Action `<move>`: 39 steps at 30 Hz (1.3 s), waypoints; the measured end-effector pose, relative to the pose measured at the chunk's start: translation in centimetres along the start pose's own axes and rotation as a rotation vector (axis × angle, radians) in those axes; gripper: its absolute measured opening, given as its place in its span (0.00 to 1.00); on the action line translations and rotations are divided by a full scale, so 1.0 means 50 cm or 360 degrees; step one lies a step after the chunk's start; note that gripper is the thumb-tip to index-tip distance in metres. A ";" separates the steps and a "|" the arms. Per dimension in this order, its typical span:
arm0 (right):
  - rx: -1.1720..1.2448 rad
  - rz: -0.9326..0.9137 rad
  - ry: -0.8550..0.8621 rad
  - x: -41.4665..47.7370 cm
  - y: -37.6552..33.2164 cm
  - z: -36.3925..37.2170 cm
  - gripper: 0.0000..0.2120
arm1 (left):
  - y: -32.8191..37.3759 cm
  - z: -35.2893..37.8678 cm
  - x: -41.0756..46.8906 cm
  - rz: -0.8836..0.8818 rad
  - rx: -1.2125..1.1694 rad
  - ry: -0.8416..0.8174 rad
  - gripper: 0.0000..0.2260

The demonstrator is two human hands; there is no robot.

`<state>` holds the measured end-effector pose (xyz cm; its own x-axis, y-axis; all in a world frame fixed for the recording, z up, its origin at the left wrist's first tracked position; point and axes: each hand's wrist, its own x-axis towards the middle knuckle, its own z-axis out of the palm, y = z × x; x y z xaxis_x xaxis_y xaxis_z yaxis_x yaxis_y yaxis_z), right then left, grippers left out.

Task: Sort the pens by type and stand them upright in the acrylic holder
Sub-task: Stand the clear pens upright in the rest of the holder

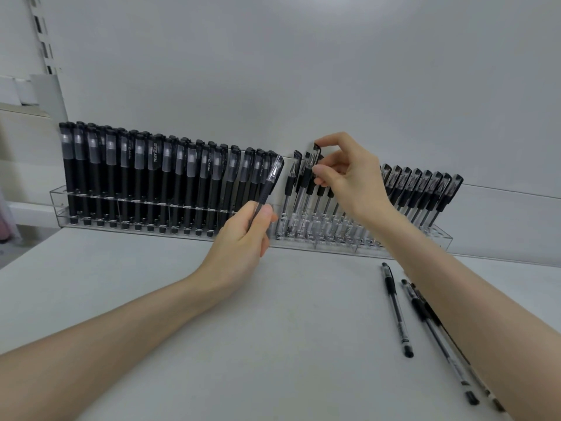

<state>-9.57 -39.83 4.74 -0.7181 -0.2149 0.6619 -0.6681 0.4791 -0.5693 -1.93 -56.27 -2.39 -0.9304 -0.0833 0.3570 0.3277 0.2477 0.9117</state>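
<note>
My left grip (243,235) is closed round the lower barrel of a dark pen (268,186). Its long axis tilts up and rightward, cap uppermost, just before the gap ending the dark row in the acrylic holder (60,194). My right grip (349,177) pinches the cap of a clear pen (310,168) standing in the neighbouring section, so the left is nearer that gap.

Upright in acrylic holder (56,198) at desk's back edge: black-barrelled pens (138,183) left, clear-barrelled pens (425,192) right; loose pens (396,308) flat front-right.
</note>
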 end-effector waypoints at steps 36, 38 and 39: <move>0.0340 0.0069 0.0308 -0.043 -0.046 -0.053 0.12 | -0.041 -0.002 0.012 0.0826 0.1117 -0.0109 0.24; 0.0250 0.0006 0.0340 -0.034 -0.042 -0.059 0.12 | -0.047 0.003 0.014 0.0876 0.1240 -0.0160 0.25; 0.0221 -0.0014 0.0346 -0.031 -0.039 -0.058 0.12 | -0.052 0.005 0.015 0.0889 0.1301 -0.0178 0.26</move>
<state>-6.58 -37.96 6.24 -0.6636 -0.0231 0.7478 -0.7051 0.3535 -0.6148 -3.50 -56.74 -4.52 -0.7013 0.3290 0.6324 0.5482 0.8160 0.1834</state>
